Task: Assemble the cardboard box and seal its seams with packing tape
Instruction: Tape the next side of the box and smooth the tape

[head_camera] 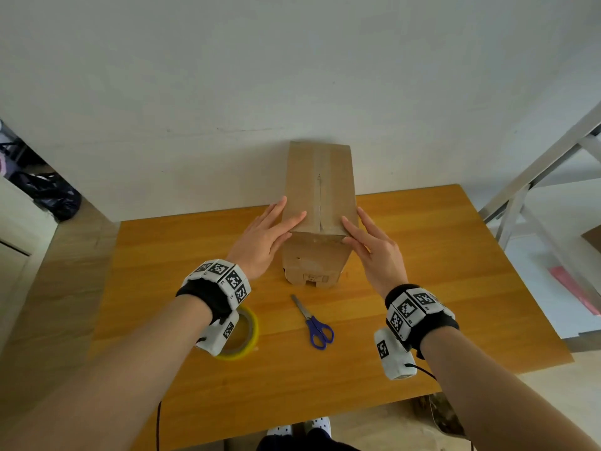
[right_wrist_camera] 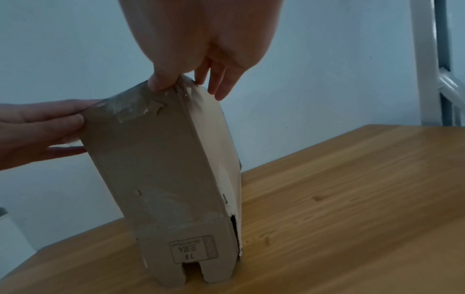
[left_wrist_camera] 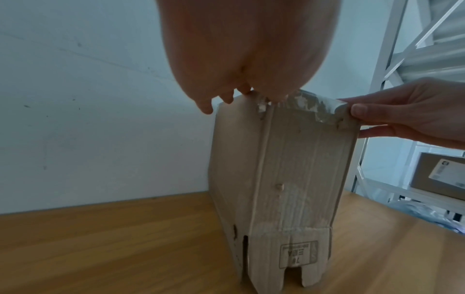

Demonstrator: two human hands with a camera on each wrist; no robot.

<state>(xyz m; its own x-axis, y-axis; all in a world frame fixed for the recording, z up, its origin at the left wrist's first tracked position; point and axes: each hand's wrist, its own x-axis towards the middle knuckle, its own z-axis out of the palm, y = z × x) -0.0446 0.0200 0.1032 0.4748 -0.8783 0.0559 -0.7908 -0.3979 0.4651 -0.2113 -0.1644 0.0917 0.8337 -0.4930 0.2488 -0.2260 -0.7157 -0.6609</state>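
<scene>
A tall brown cardboard box [head_camera: 318,196] stands upright on the wooden table [head_camera: 422,288], resting on its loose lower flaps. Its closed top face shows a dark centre seam under a strip of clear tape [left_wrist_camera: 312,103], which folds down over the near top edge. My left hand [head_camera: 283,219] lies with straight fingers along the box's upper left side, thumb on the top face. Mirroring it, my right hand [head_camera: 357,226] presses the upper right corner. A yellowish tape roll [head_camera: 250,330] lies under my left wrist. Blue-handled scissors [head_camera: 317,323] lie in front of the box.
The box stands near the table's far edge, close to a white wall. A white metal shelf frame [head_camera: 536,177] rises to the right of the table, with another carton [left_wrist_camera: 443,173] on it. Dark bags [head_camera: 48,193] sit on the floor at the left.
</scene>
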